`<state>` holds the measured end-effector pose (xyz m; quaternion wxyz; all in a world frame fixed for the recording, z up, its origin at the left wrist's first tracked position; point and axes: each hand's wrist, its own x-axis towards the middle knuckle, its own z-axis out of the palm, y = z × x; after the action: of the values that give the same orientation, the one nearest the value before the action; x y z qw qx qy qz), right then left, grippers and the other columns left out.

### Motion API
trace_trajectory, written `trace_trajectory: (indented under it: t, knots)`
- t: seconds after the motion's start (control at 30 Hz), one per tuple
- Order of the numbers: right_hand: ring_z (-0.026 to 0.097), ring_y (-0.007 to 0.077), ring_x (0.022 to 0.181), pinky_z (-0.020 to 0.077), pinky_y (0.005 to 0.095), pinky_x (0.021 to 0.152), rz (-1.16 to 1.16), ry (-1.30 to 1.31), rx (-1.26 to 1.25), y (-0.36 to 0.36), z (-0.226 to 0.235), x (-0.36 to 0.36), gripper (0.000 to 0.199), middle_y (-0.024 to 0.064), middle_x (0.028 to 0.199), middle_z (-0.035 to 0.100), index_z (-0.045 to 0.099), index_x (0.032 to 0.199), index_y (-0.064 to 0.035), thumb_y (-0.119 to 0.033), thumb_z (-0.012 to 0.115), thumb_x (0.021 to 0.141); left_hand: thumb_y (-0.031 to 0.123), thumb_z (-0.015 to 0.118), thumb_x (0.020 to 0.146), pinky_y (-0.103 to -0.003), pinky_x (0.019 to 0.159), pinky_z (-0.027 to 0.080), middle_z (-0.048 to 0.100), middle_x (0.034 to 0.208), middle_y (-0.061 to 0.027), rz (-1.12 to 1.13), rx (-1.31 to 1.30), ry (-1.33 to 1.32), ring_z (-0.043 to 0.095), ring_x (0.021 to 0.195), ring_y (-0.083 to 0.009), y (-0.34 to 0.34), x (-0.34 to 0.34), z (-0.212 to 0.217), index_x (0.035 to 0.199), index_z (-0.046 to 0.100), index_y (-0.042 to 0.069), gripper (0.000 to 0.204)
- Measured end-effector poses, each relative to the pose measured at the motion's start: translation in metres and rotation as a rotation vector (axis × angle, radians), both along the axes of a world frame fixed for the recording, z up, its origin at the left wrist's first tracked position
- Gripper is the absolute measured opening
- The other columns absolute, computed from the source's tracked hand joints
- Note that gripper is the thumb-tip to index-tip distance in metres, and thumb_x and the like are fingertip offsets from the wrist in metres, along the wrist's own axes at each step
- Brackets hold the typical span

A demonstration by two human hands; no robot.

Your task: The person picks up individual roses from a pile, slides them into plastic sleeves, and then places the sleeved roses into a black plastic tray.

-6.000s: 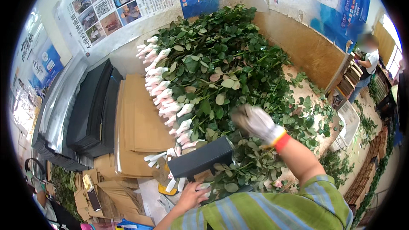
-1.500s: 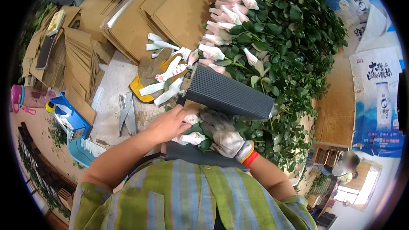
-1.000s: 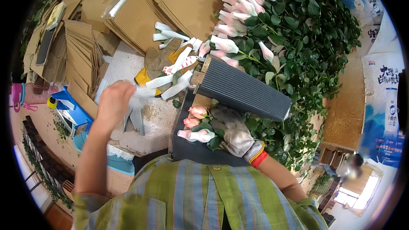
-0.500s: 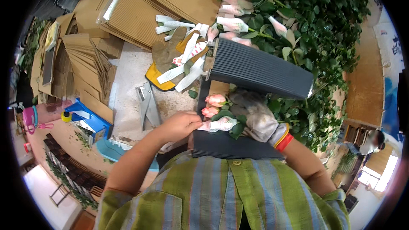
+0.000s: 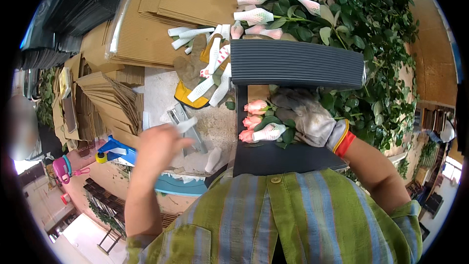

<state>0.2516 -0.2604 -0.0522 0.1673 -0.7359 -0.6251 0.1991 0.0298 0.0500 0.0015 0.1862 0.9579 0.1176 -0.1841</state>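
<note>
Right hand (image 5: 312, 120), gloved, closed over a small bunch of pink rose stems (image 5: 256, 120) lying on a dark corrugated sheet (image 5: 273, 156). Fingers (image 5: 288, 100) wrapped round the leafy part of the bunch, heads poking out past the fingertips toward the person's left. Long axis of the bunch running crosswise, roughly left to right, heads left, stems hidden under the glove. One head still in a white mesh sleeve (image 5: 269, 132), lowest of the cluster, just below the fingertips; three bare pink heads beside and above it.

Left hand (image 5: 159, 142), bare, blurred by motion, well left of the heads and apart from them, over the bench (image 5: 156, 88). Something thin, white and sleeve-like pinched between thumb and fingertips (image 5: 183, 127); grip loose or tight, cannot tell through the blur. A metal stapler (image 5: 183, 124) right beside those fingertips, a blue tray (image 5: 119, 149) just left of the wrist.

Farther from the gloved fingers, up-left: a heap of discarded white mesh sleeves (image 5: 212, 71) on a tan work glove. Directly beyond the knuckles: a stack of dark corrugated sheets (image 5: 298, 63), and past it the pile of sleeved roses and leaves (image 5: 351, 14). The bare hand the only free one, with the sleeved head lying to its right, opening toward it.
</note>
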Motion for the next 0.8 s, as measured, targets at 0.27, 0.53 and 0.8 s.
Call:
trace_trajectory:
  t: [0.27,0.53,0.8]
  knots:
    - [0.042,0.0350,0.135,0.0333,0.0488,0.112,-0.014,0.030,0.061,-0.005,-0.005,0.003,0.051,0.0145,0.141,0.050,0.064,0.119,-0.0102,-0.019,0.074,0.070,0.032,0.064,0.089,-0.045,0.069,0.050,0.061,0.084,-0.0089,-0.509,-0.379,-0.183,0.062,0.082,-0.0337,-0.082,0.071,-0.054,0.086,0.058,0.007,0.026]
    - [0.048,0.0319,0.131,0.0380,0.0508,0.108,-0.047,0.028,0.172,-0.005,-0.007,0.000,0.043,0.0103,0.136,0.053,0.063,0.112,-0.0116,-0.016,0.074,0.070,0.024,0.081,0.075,-0.040,0.071,0.051,0.063,0.087,-0.0100,-0.176,-0.305,-0.177,0.064,0.081,-0.0310,-0.031,0.040,-0.019,0.093,0.062,0.004,0.033]
    - [0.044,0.0340,0.133,0.0356,0.0487,0.110,-0.027,0.011,0.044,-0.005,-0.007,0.001,0.045,0.0120,0.139,0.051,0.065,0.116,-0.0109,-0.021,0.071,0.073,0.012,0.073,0.082,-0.042,0.069,0.048,0.061,0.085,-0.0145,-0.293,-0.714,-0.259,0.060,0.079,-0.0362,-0.086,0.065,-0.072,0.089,0.058,0.004,0.018]
